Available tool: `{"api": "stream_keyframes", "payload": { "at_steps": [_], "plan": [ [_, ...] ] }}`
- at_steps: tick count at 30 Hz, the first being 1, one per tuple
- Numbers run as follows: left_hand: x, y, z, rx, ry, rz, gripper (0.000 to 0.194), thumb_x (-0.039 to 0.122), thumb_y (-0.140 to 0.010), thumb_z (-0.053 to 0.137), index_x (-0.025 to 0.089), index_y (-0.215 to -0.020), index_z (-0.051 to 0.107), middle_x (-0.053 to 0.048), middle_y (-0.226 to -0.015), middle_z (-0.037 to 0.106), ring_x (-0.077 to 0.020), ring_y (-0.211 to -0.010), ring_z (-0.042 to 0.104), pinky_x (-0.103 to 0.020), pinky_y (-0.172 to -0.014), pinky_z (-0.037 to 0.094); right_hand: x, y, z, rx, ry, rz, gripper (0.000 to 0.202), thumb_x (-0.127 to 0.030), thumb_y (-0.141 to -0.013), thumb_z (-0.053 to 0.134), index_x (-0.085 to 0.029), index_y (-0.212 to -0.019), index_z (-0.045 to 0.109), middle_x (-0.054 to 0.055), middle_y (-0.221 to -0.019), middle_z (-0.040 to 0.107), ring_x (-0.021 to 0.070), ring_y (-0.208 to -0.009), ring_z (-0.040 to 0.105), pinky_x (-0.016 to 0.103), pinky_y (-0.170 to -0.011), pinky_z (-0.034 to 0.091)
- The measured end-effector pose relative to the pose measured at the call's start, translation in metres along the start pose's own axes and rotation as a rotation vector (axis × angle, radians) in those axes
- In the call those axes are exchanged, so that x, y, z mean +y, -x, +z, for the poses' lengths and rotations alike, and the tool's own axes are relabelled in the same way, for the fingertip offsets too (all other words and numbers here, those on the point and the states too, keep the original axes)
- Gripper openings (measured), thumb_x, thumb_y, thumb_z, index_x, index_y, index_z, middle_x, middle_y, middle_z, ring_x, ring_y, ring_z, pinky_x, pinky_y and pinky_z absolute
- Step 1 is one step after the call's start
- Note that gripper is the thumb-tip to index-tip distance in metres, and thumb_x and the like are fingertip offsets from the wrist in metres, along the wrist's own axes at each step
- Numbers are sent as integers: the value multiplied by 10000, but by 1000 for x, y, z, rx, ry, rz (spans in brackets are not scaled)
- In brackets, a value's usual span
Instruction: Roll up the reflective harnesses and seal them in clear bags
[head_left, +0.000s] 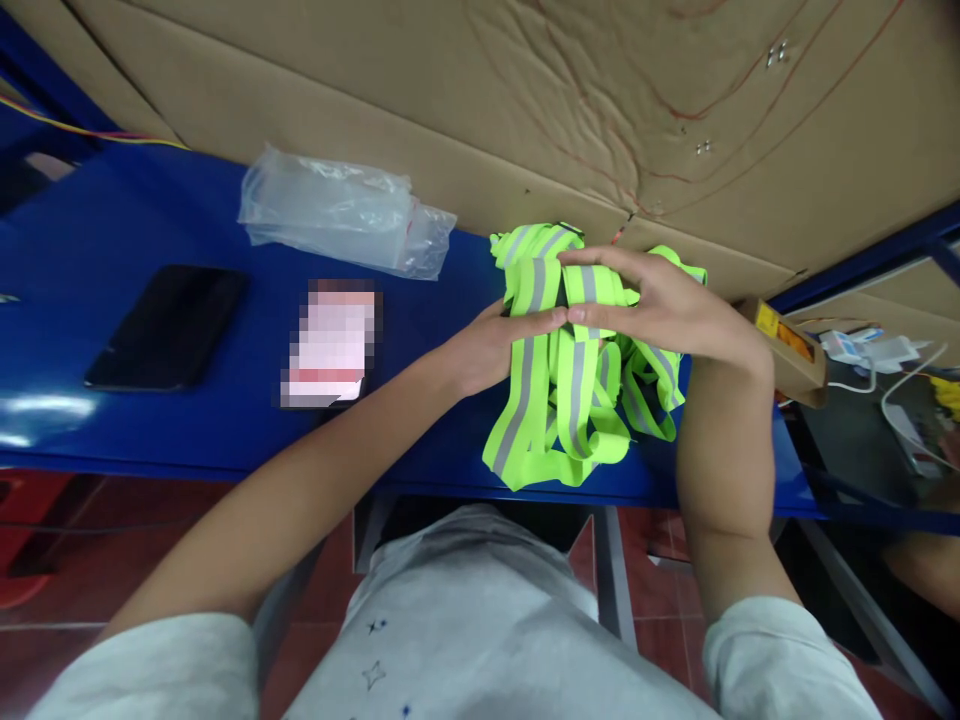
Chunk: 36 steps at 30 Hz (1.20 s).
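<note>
Our left grip point(487, 348) is closed on the lime-green reflective bands point(525, 400), thumb across the front and most fingers hidden behind. Our right grip point(667, 305) clasps the same bunch, thumb below and forefinger along the upper edge. The thumb tips nearly meet, which probably keeps the folded layers from sliding apart. Because only the upper part is pinched, the loops trail towards us over the near side of the blue worktop point(420, 430); we cannot tell how much of their weight rests there. More green webbing point(532, 240) lies bunched just behind, perhaps set there to stay within reach. Further left we see a phone point(334, 335) with a blurred-out screen, then a dark flat device point(169, 325), both apart from the bands. A clear plastic bag point(330, 205) lies at the back, near the cardboard panel point(360, 90), seemingly out of our hands' way
</note>
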<state>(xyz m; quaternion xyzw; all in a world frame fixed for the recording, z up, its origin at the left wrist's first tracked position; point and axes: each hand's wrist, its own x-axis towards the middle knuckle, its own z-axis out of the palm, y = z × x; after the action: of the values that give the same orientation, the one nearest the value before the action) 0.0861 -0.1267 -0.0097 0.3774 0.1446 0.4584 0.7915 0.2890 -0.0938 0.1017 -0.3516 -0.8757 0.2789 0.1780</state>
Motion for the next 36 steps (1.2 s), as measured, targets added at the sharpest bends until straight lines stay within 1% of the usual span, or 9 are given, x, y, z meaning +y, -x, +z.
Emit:
{"api": "stream_keyframes", "payload": {
  "at_steps": [6,13,15,18,20,23,28,31,36],
  "plan": [
    [9,3,3,60,-44,53,548,497,-793,892,199,-1229,745,-102,-1187,802,-391,-1277,700,-524,-1121,568,1,-9,23,61,-325,78,372,-564,-902,763,-245,-1094,774,-9,-883,722,197,-885,724,323,-743,652],
    [16,7,5,65,-81,56,423,479,-835,838,199,-1138,745,-76,-1184,791,-394,-1385,622,-516,-1113,565,-6,-13,35,264,-358,40,344,-445,-858,842,-216,-1105,772,-22,-864,724,111,-646,649,228,-529,551],
    [18,9,9,7,-101,8,464,553,-841,819,199,-1133,754,-82,-1159,798,-414,-1352,643,-527,-1073,584,-12,-9,29,369,-251,-40,302,-401,-867,845,-245,-1119,782,-8,-935,766,136,-674,689,265,-584,603],
    [21,11,13,-136,-95,-28,636,709,-790,804,215,-1187,763,-102,-1172,801,-418,-1295,680,-508,-1008,612,-17,-3,24,462,-38,-201,329,-234,-907,790,-343,-1218,781,-25,-1190,787,230,-1078,760,380,-991,643],
    [23,11,14,-200,-67,-8,736,799,-772,754,211,-1215,762,-124,-1209,793,-402,-1267,698,-493,-997,616,-18,-1,23,440,70,-285,478,-68,-923,668,-371,-1279,768,-55,-1316,754,232,-1300,684,401,-1207,518],
    [25,7,12,-133,-39,-8,746,832,-892,568,166,-1167,765,-140,-1178,792,-362,-1128,757,-458,-909,640,-13,-1,22,319,105,-291,673,53,-878,490,-363,-1341,747,-63,-1457,677,213,-1423,604,378,-1214,513],
    [24,3,7,15,-52,-7,556,656,-939,674,154,-1169,737,-123,-1073,799,-283,-911,790,-365,-746,649,0,-3,7,-113,-138,-278,734,-279,-869,774,-368,-1558,538,-64,-1767,290,306,-1653,259,458,-1268,447],
    [21,6,6,5,-79,15,531,531,-840,847,181,-1219,723,-112,-1098,804,-318,-982,793,-403,-790,660,6,-6,7,43,-264,-249,659,-532,-860,810,-325,-1458,629,-30,-1681,467,299,-1599,383,478,-1344,307],
    [15,9,3,46,-113,-21,500,433,-795,904,192,-1200,736,-116,-1158,803,-362,-1150,759,-494,-977,629,-2,-6,22,93,-283,22,348,-568,-871,795,-270,-1049,784,-5,-1051,796,291,-1152,744,489,-997,654]
  ]
}}
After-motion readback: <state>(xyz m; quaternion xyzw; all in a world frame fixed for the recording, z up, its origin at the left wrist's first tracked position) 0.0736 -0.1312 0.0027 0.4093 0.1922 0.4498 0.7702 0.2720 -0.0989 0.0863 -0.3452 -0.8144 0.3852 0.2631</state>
